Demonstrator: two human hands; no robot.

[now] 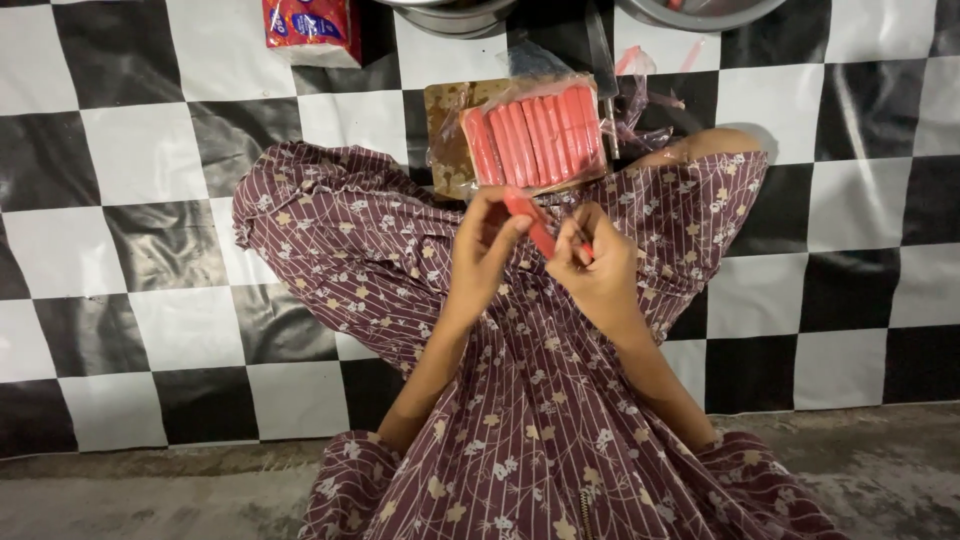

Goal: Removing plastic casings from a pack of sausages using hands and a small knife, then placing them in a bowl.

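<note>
While the person sits on the checkered floor mat, both hands meet over the lap of a floral maroon dress, gripping one red sausage stick. The left hand is closed around its upper end; the right hand pinches its lower end. Just beyond them, an opened plastic pack of red sausage sticks lies on a brown cutting board. A red packet sits near the mat's far edge.

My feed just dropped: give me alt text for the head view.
Both hands, left hand and right hand, hold one red sausage stick over a floral lap. Beyond lies an open pack of sausages on a checkered mat.
</note>
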